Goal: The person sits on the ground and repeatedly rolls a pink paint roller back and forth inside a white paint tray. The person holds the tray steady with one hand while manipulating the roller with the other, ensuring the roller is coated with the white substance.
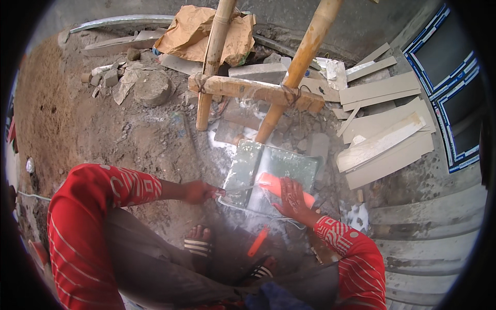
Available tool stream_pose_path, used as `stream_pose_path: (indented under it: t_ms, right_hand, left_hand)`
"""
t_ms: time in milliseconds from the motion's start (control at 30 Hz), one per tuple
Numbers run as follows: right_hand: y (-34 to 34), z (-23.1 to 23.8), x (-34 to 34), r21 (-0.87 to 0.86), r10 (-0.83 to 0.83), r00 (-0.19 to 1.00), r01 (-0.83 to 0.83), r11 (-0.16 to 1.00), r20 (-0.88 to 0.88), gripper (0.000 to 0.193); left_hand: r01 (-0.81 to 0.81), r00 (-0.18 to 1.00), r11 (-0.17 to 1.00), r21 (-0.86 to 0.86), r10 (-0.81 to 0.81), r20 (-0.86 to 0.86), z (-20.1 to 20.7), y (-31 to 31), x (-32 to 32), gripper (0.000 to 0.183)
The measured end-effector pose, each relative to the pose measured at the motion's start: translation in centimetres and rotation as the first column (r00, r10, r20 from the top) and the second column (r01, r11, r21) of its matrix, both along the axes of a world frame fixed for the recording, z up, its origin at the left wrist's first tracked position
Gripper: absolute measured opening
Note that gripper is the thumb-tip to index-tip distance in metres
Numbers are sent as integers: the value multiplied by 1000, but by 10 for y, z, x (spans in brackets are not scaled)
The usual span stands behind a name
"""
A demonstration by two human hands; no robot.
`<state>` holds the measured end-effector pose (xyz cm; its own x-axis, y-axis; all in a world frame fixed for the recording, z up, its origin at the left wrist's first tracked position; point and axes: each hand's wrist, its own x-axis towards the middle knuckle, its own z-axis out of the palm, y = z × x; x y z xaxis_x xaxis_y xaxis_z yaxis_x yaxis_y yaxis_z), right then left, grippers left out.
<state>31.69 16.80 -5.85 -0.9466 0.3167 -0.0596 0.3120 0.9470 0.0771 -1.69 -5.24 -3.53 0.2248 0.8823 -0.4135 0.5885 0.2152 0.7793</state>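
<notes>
I squat over a wet grey-green tile [281, 165] lying on the ground. My left hand [200, 191] is closed around the handle of a thin metal tool [238, 190] whose blade reaches across the tile's near edge. My right hand [292, 199] lies flat, fingers spread, on an orange block [272, 184] that rests on the tile. A second piece of tile [242, 169] sits along the left side. White slurry covers the ground under the tile.
An orange stick [258, 241] lies between my sandalled feet [199, 247]. Bamboo ladder legs [212, 62] tied to a wooden rung [256, 90] stand just behind the tile. Cut tile strips [385, 139] are stacked at right; rubble and crumpled brown paper [194, 31] lie behind.
</notes>
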Motion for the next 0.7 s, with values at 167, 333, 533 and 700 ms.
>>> stream_pose_path:
  t_ms: [167,333,533,700]
  right_hand:
    - [27,-21,-42,-109,99,995,-96,989,23,55]
    - [62,-8,-55,-307,84,962,-165,937,-258,45]
    - [39,2,-62,-215,-99,993,82,973,-69,63]
    - [41,-14,-68,-71,-106,994,105,992,-13,76]
  left_hand:
    - [47,999,990,133,-45,-21,-12,-5,-5,41]
    - [51,992,989,136,-34,-124,-9,-10,-4,40]
    - [-34,981,988,152,62,-183,8,6,-3,39]
    - [-67,986,982,176,93,-141,0,6,-6,38]
